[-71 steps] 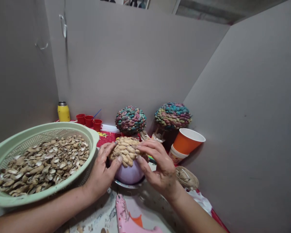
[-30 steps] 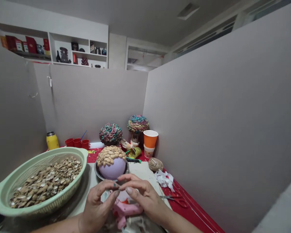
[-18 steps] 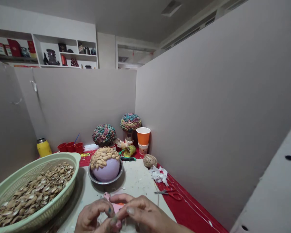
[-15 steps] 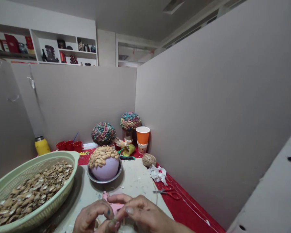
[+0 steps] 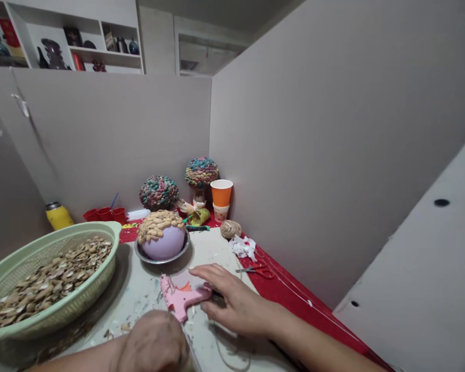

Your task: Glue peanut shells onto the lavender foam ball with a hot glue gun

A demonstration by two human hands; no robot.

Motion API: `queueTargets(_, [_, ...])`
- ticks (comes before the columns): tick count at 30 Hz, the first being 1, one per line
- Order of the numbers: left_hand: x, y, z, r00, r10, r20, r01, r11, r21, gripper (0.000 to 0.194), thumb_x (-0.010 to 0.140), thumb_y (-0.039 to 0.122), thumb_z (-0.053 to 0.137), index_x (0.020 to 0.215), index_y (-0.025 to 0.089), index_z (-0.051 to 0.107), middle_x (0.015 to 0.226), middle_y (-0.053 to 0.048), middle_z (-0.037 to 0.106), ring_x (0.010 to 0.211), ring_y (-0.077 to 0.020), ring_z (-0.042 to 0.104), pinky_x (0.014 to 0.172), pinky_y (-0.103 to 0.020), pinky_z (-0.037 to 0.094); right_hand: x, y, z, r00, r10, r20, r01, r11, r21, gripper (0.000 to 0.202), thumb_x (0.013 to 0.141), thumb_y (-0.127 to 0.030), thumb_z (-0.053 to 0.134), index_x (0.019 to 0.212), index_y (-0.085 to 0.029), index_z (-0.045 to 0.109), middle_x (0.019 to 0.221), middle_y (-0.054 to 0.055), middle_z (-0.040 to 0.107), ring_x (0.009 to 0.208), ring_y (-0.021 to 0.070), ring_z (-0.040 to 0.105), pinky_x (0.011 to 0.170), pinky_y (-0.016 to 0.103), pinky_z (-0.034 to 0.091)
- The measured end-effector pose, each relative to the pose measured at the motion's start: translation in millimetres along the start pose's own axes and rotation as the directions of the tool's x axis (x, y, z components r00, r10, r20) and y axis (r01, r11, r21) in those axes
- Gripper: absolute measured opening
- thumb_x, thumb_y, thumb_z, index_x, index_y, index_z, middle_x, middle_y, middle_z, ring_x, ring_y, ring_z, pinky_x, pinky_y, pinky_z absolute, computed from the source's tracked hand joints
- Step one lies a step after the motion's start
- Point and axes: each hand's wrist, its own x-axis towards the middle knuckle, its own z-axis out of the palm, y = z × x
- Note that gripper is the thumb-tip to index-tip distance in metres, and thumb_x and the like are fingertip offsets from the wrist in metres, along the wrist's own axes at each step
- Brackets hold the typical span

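A pink glue gun (image 5: 176, 300) with an orange trigger lies on its side on the pale work sheet. My right hand (image 5: 236, 299) reaches over its handle end, thumb and fingers apart; whether they touch the handle I cannot tell. My left hand (image 5: 155, 341) is curled and slightly blurred just in front of the glue gun, its fingertips and anything in them hidden. A clear stick (image 5: 192, 351) runs down beside it from the gun's rear. Beyond the gun, a lilac ball (image 5: 166, 245), its top covered with peanut shells (image 5: 158, 226), rests in a metal bowl (image 5: 155, 261).
At left stands a green basket (image 5: 114, 253) of shell pieces. Red-handled scissors (image 5: 261, 270), crumpled tissue (image 5: 243, 247) and a twine ball (image 5: 230, 229) lie at right. Behind are colourful shell-covered balls (image 5: 158, 192), an orange cup (image 5: 221, 194) and a yellow bottle (image 5: 60, 217). Grey partitions surround the table.
My hands were together, fingers pinching at something small over the glue gun. Now they are apart: the right has gone to the gun's handle, the left has drawn nearer me. The view has tilted down.
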Motion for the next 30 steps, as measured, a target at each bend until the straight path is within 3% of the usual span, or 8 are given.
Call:
queueTargets(3, [15, 5, -3.4, 0.972, 0.233, 0.041, -0.230, 0.971, -0.057, 0.025, 0.090, 0.037, 0.056, 0.070, 0.024, 0.063, 0.056, -0.004, 0.066, 0.054, -0.0177, 0.064, 0.056, -0.030, 0.054, 2, -1, 8, 0.984, 0.011, 0.178, 0.037, 0.964, -0.264, 0.054, 0.074, -0.011, 0.060, 0.128, -0.015, 0.055, 0.122, 0.014, 0.061, 0.112, 0.0280, 0.054, 0.099, 0.045, 0.042])
queueTargets(5, [26, 8, -5.5, 0.931, 0.336, -0.141, -0.346, 0.937, -0.055, 0.009, 0.091, 0.022, 0.056, 0.087, 0.022, 0.064, 0.064, -0.002, 0.067, 0.059, -0.0152, 0.063, 0.060, -0.028, 0.053, 8, -5, 13, 0.966, 0.049, 0.255, 0.055, 0.922, -0.384, 0.047, 0.076, -0.012, 0.058, 0.123, -0.016, 0.056, 0.117, 0.013, 0.061, 0.108, 0.0270, 0.054, 0.094, 0.042, 0.042])
queueTargets(13, [50, 28, -23.4, 0.911, 0.152, -0.384, -0.214, 0.969, -0.123, 0.033, 0.099, 0.029, 0.044, 0.070, 0.019, 0.058, 0.062, 0.001, 0.060, 0.057, -0.0125, 0.056, 0.058, -0.026, 0.047, 36, -8, 30, 0.923, 0.072, 0.377, 0.140, 0.852, -0.505, 0.019, 0.078, -0.010, 0.055, 0.095, -0.017, 0.060, 0.097, 0.011, 0.062, 0.085, 0.0262, 0.057, 0.072, 0.036, 0.040])
queueTargets(19, [56, 34, -24.7, 0.942, 0.026, -0.336, -0.126, 0.952, -0.280, 0.003, 0.091, 0.019, 0.060, 0.089, 0.021, 0.062, 0.074, 0.003, 0.062, 0.059, -0.0093, 0.058, 0.057, -0.021, 0.048, 33, -6, 29, 0.932, 0.078, 0.355, 0.110, 0.870, -0.480, 0.023, 0.076, -0.007, 0.053, 0.096, -0.018, 0.056, 0.094, 0.008, 0.061, 0.080, 0.0225, 0.057, 0.068, 0.033, 0.039])
queueTargets(21, [56, 28, -23.3, 0.941, 0.014, -0.339, -0.125, 0.943, -0.310, 0.011, 0.090, 0.015, 0.061, 0.099, 0.022, 0.061, 0.080, 0.002, 0.063, 0.062, -0.0090, 0.059, 0.058, -0.021, 0.049, 27, -4, 22, 0.942, 0.088, 0.325, 0.085, 0.872, -0.482, 0.029, 0.075, -0.006, 0.051, 0.101, -0.018, 0.054, 0.097, 0.007, 0.060, 0.082, 0.0224, 0.056, 0.070, 0.033, 0.039])
queueTargets(24, [56, 17, -21.4, 0.942, 0.023, -0.334, -0.138, 0.935, -0.326, 0.018, 0.092, 0.013, 0.055, 0.107, 0.022, 0.060, 0.085, 0.000, 0.065, 0.064, -0.0099, 0.060, 0.060, -0.022, 0.051, 14, 4, 8, 0.986, 0.083, 0.144, -0.034, 0.948, -0.317, 0.031, 0.075, -0.008, 0.052, 0.104, -0.019, 0.054, 0.096, 0.005, 0.059, 0.082, 0.0216, 0.054, 0.071, 0.032, 0.040])
queueTargets(26, [55, 10, -19.7, 0.951, 0.004, -0.309, -0.109, 0.940, -0.323, 0.019, 0.094, 0.013, 0.051, 0.109, 0.021, 0.059, 0.085, 0.000, 0.065, 0.064, -0.0100, 0.060, 0.061, -0.023, 0.051, 5, 11, -3, 0.990, 0.137, -0.036, -0.137, 0.991, 0.003, 0.026, 0.074, -0.013, 0.060, 0.099, -0.020, 0.057, 0.090, 0.003, 0.059, 0.078, 0.0203, 0.053, 0.068, 0.030, 0.039])
queueTargets(30, [52, -3, -12.3, 0.975, -0.019, -0.219, -0.036, 0.970, -0.242, 0.021, 0.094, 0.010, 0.046, 0.105, 0.022, 0.059, 0.082, 0.001, 0.061, 0.065, -0.0099, 0.058, 0.061, -0.023, 0.050, -5, 23, -19, 0.904, 0.375, -0.207, -0.159, 0.742, 0.651, 0.025, 0.063, -0.017, 0.071, 0.088, -0.019, 0.066, 0.074, -0.001, 0.057, 0.061, 0.0150, 0.047, 0.056, 0.026, 0.034])
